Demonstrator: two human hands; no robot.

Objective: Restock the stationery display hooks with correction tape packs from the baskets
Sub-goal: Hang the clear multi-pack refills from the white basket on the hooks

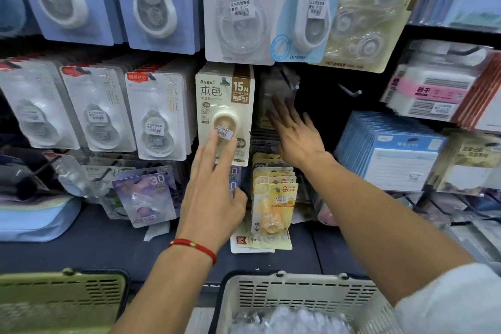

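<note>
My left hand point(214, 187), with a red cord at the wrist, reaches up and lays its straight fingers on the lower front of a beige "15M" correction tape pack point(225, 100) hanging on a hook. My right hand point(295, 133) stretches forward with fingers spread at a blurred, dark-looking pack point(276, 89) hanging on the hook point(291, 84) just to the right of the beige one; whether the fingertips touch it is unclear. A cream basket point(298, 293) below holds several clear-wrapped packs point(284, 320).
A green basket point(62, 295) sits bottom left. Rows of white correction tape packs point(160, 116) hang left, yellow packs point(273, 206) below my hands. A bare hook point(351, 92) sticks out to the right, beside blue notepads point(390, 152).
</note>
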